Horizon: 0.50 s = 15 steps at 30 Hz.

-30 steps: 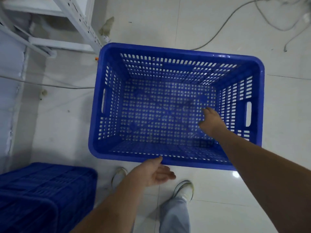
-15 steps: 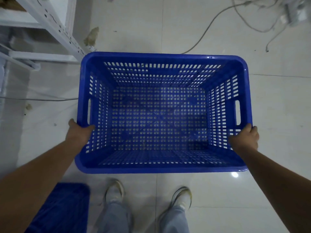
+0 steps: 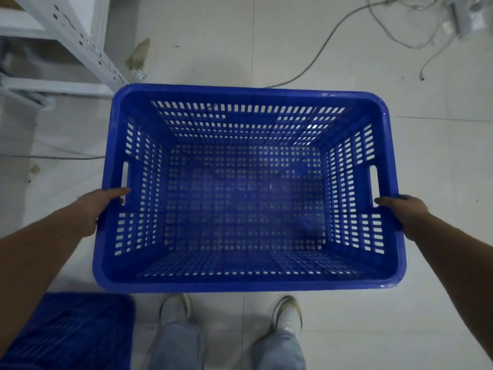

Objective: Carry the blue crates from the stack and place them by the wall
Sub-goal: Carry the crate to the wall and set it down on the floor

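An empty blue perforated crate (image 3: 248,283) fills the middle of the head view, open side up, above the pale tiled floor. My left hand (image 3: 98,206) grips its left rim just below the left handle slot. On the opposite side my right hand (image 3: 402,209) grips the right rim by the other handle slot. Another blue crate (image 3: 72,332) sits at the bottom left, partly cut off by the frame edge and by my left forearm.
A white metal shelving frame (image 3: 77,41) stands at the upper left, close to the crate's far left corner. Loose cables (image 3: 320,57) trail over the floor at the top right. My feet (image 3: 229,313) stand just behind the crate.
A second ago my right hand was inside the crate and my left hand under its near rim. Both hands moved to the side rims and slid forward to the handle slots.
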Each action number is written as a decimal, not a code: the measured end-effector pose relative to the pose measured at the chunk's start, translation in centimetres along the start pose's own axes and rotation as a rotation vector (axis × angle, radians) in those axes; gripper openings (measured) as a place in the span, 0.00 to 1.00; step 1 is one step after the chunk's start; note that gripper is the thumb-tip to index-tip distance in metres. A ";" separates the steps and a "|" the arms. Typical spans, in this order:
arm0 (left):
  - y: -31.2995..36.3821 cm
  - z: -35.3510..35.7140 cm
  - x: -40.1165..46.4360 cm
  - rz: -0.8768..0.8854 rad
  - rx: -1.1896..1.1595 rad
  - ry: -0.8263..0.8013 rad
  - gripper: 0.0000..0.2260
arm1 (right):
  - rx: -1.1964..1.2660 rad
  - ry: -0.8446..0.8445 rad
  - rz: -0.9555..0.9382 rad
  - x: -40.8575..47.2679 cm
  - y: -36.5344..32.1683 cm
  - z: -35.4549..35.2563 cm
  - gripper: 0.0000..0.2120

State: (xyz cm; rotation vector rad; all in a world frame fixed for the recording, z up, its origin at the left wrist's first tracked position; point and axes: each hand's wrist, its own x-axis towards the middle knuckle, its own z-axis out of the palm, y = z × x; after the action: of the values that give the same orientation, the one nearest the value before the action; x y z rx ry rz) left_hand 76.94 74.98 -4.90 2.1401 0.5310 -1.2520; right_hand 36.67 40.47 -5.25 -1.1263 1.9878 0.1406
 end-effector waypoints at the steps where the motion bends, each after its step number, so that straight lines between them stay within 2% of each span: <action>1: 0.1 -0.5 0.0 0.031 0.058 0.022 0.11 | -0.004 0.003 0.001 0.1 0.2 -0.4 0.24; 4: 0.3 -1.9 -1.3 0.014 0.069 0.029 0.12 | 0.025 0.003 0.040 -0.9 0.6 -2.0 0.21; 6: 0.3 -2.9 -2.4 0.011 0.073 0.058 0.11 | -0.009 -0.040 0.071 -1.9 0.6 -3.1 0.25; 8: 0.3 -3.9 -3.6 0.007 0.105 0.099 0.15 | -0.092 -0.066 0.067 -3.2 0.8 -4.0 0.27; 11: 0.2 -5.7 -6.2 0.046 0.159 0.069 0.17 | -0.197 -0.032 -0.002 -5.6 1.0 -5.7 0.22; 15: -0.2 -9.9 -8.8 0.087 0.221 0.049 0.16 | -0.065 -0.117 -0.010 -9.8 0.2 -9.7 0.13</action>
State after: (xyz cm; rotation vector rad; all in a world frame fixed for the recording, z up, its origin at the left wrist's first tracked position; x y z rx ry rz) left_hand 78.98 81.41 6.49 2.3543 0.3276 -1.2628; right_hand 33.19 42.67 7.90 -1.1425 1.8853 0.2614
